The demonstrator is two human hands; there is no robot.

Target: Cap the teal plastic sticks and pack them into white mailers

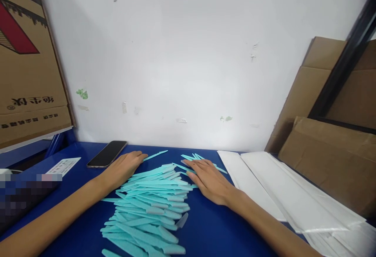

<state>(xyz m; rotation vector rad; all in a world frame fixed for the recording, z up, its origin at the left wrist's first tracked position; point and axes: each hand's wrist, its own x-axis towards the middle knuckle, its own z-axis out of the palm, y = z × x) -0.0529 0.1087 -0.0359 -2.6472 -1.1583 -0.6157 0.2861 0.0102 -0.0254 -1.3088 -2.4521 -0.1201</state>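
Note:
A heap of flat teal strips [152,210] with pale ends covers the middle of the blue table, most lying roughly sideways. My left hand [126,167] is closed at the heap's upper left, its fingertips on one end of a single teal strip [157,155]. Over the heap's upper right lies my right hand [207,178], palm down with fingers spread, touching a few strips. Several more teal strips [196,156] lie just beyond its fingers. A small translucent piece [182,220] rests at the heap's right edge.
A phone [107,154] and a printed card [64,166] lie on the left of the blue table [223,229]. White flat sheets [293,190] are stacked at the right. Cardboard boxes [329,159] stand behind them, and a large carton [29,73] is at the left.

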